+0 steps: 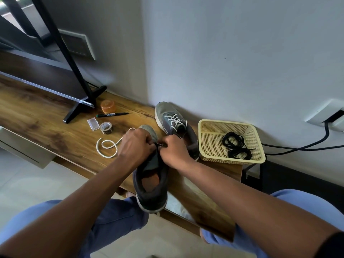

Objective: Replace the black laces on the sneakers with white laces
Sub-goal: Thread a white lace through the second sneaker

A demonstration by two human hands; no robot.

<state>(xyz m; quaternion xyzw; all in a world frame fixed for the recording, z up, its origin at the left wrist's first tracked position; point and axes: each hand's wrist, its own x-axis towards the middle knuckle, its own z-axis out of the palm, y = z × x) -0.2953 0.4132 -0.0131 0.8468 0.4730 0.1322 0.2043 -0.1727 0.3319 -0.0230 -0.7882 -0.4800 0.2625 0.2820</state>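
Patience mattered, I judged: with my left hand (136, 144) and right hand (172, 148) both pinching the black lace (159, 144), short even tugs would free the near sneaker (151, 185).

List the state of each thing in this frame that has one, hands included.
Far sneaker: laced white, on the shelf.
Near sneaker: being worked on, black lace at its eyelets.
White lace: loose on the shelf.
Black laces: removed, in the basket.
Left hand: pinching the black lace.
Right hand: pinching it too.
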